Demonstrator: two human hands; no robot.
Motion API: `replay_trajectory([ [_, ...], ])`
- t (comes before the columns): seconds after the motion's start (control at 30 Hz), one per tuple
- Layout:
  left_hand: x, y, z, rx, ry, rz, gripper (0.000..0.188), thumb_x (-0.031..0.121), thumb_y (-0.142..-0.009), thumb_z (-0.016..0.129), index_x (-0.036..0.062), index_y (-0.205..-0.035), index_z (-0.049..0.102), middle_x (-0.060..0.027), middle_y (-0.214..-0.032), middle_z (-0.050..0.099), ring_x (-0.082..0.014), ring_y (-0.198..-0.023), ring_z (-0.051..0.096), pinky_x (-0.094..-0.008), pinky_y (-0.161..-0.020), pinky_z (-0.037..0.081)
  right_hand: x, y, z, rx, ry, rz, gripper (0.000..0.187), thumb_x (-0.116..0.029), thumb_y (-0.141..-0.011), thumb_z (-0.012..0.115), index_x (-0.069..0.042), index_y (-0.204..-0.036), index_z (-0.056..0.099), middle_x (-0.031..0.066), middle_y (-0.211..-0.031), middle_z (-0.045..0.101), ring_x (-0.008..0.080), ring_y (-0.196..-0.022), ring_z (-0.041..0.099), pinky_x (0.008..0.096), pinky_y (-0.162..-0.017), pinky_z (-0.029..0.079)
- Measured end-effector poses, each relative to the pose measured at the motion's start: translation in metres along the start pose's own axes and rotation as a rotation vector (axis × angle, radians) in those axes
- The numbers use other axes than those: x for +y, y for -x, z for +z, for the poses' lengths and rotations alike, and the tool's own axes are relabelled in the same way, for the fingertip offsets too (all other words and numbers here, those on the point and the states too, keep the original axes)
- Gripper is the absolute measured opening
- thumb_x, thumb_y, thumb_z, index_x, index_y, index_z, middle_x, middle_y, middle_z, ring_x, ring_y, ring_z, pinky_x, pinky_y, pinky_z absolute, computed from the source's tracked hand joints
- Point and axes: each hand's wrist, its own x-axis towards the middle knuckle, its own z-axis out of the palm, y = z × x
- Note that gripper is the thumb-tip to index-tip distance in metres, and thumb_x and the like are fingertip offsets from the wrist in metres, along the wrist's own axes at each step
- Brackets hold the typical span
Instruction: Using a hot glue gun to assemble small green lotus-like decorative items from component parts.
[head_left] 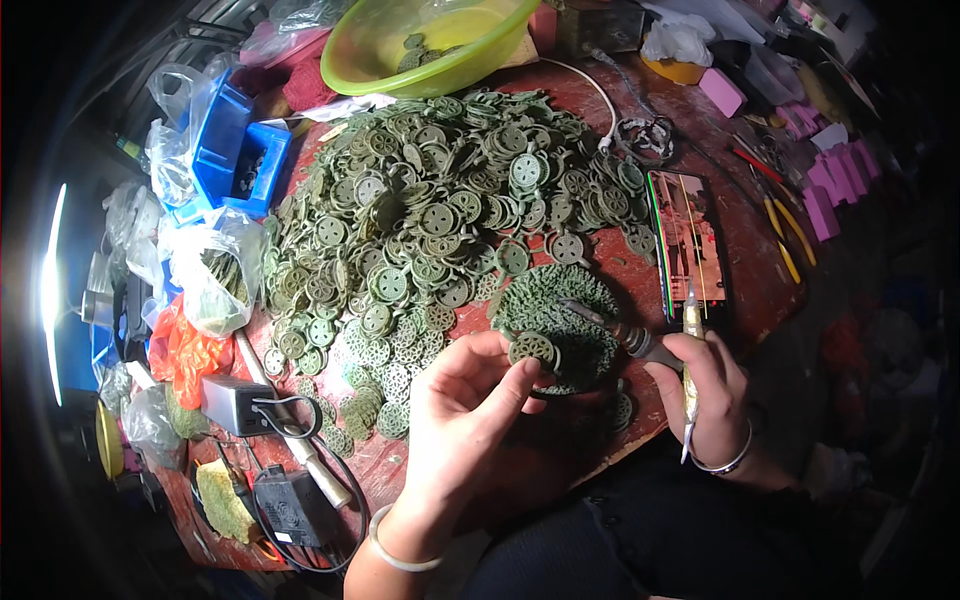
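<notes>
My left hand (pixel 462 395) pinches a green openwork disc (pixel 531 347). Dark pen-shaped tool (pixel 640 342), slim yellowish tool (pixel 691 368) — my right hand (pixel 715 400) grips both.

Left grip (pixel 468 388) pinched; right grip (pixel 718 392) curled

A white strip light (pixel 51 295) glares at far left; the hands (pixel 465 395) and the counter (pixel 757 298) are brightly lit, while the lower right sinks into shadow. Fisheye distortion bends edges toward a black rim.
</notes>
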Motion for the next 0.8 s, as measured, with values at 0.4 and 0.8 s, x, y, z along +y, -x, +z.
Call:
replay_trajectory([
  [0.4,0.0017,0.0008,0.0015,-0.023,0.015,0.054,0.015,-0.003,-0.091,0.063,-0.0021,-0.106,0.061,-0.0080,-0.098,0.069,-0.0127,-0.084,0.066,-0.0250,-0.068,0.055,0.0017,-0.0003,-0.0041,-0.005,-0.015,-0.001,0.035,-0.006,-0.076,0.078,0.000,-0.105,0.059,0.0144,-0.083,0.058,0.0314,-0.069,0.062,0.0381,-0.057,0.051],
  [0.8,0.0015,0.0012,0.0041,0.027,-0.007,0.049,0.012,-0.003,-0.090,0.064,-0.0022,-0.101,0.061,-0.0085,-0.090,0.068,-0.0133,-0.077,0.066,-0.0238,-0.064,0.054,-0.0016,0.0043,0.0022,0.059,-0.249,-0.087,0.030,-0.008,-0.078,0.078,0.000,-0.099,0.058,0.0141,-0.077,0.059,0.0308,-0.064,0.059,0.0381,-0.056,0.047],
])
